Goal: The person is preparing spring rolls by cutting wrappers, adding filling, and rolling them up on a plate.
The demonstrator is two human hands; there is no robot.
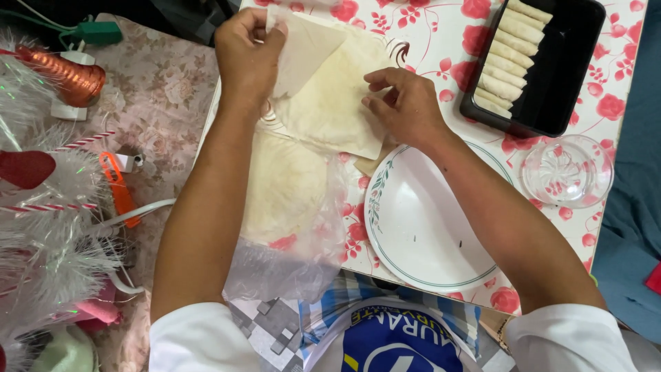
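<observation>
Two hands work over a stack of thin pale wrapper sheets [330,103] lying on a table with a red-rose cloth [427,27]. The left hand [249,52] pinches the far corner of the top sheet [303,48] between thumb and fingertips and has it lifted and folded back. The right hand [406,103] rests on the stack's right side, fingers bent and pressing down, gripping nothing.

The stack sits at the table's left edge, partly on a clear plastic bag [289,269] that trails toward the person. Its near right corner touches a white plate [420,220] with a green rim line. Beyond the right hand stands a black tray [571,69] holding a row of rolled wrappers [509,52] along its left side, the right half bare. A clear glass dish [566,171] sits near the table's right edge.

The peeled sheet's loose corner points to the right; its fold runs diagonally. Left of the table, tinsel [48,255] and an orange clip [118,186] crowd a flowered cloth [165,89].
</observation>
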